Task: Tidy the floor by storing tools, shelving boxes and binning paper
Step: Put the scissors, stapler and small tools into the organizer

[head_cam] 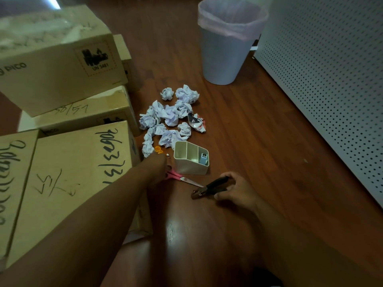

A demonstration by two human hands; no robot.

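Right hand [234,191] curled round a black hinged metal stapler [209,188], just right of the cream three-slot plastic organiser [187,164]

Stiff, dense, smooth; best held mid-body, away from the hinge. Left hand [157,166] on pink-handled steel scissors [180,179] left of organiser, finger pose hidden; open floor rightward

You see a reddish-brown wood floor [259,141] with a bright glare patch near your knees, and a white perforated metal panel [331,79] standing along its right side.
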